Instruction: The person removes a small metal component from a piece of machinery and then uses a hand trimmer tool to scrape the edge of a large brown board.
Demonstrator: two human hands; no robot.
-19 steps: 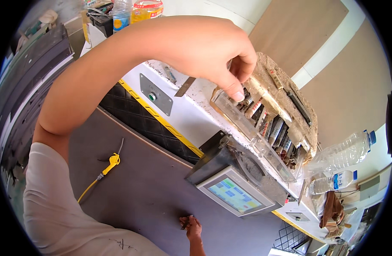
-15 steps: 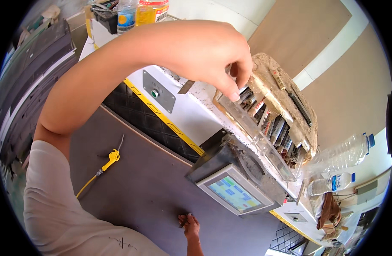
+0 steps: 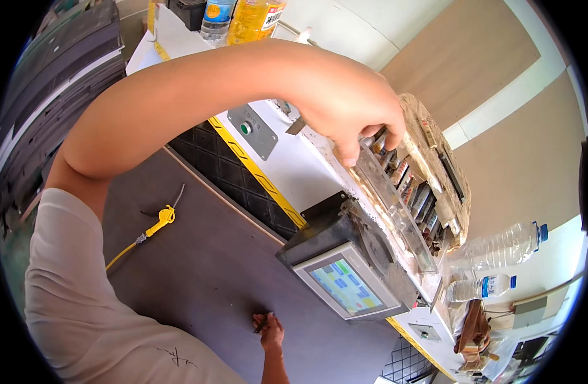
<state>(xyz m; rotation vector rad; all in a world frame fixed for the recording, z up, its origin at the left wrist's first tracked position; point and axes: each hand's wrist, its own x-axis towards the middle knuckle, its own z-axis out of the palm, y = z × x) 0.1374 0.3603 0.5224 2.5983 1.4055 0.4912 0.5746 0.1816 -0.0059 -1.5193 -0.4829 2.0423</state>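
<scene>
Head view. Left hand (image 3: 355,105) reaches across the frame to the top of a white machine (image 3: 294,166). Its fingers (image 3: 348,150) are curled down over the near edge of a clear cover (image 3: 396,208) and touch it; whether they pinch the cover or just rest on it cannot be told. The cover runs along a row of dark slotted parts (image 3: 419,192) on the machine's upper side.

Right hand (image 3: 270,329) is low in the frame, near the lower edge, lying on the dark floor (image 3: 204,269) with its fingers closed round a small dark object, too small to identify.

A touchscreen panel (image 3: 346,287) sits on the machine's front, just below the cover. A grey plate with a green button (image 3: 245,128) lies left of the left hand. A yellow air gun (image 3: 158,223) with its hose lies on the floor. Two clear bottles (image 3: 499,262) lie at the right; more bottles (image 3: 243,16) stand at the top.
</scene>
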